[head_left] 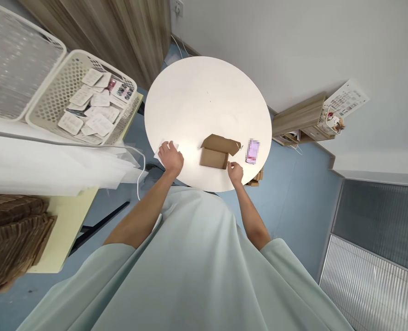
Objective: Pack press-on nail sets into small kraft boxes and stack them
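A small brown cardboard box (215, 156) stands on the round white table (204, 92) near its front edge, its lid flap (224, 143) raised. My right hand (235, 172) touches the box's front right corner with its fingers curled. My left hand (170, 157) rests at the table's left front edge, closed on a flat white packet (161, 148) that pokes out beneath it. To the right of the box lies a small pink and white item (252, 151), blurred.
A white perforated basket (55, 92) with several flat packets sits on a side table at the left, beside a second basket (11, 59). Flattened cardboard (11, 239) is stacked at lower left. A wooden shelf unit (300, 120) stands by the wall at right.
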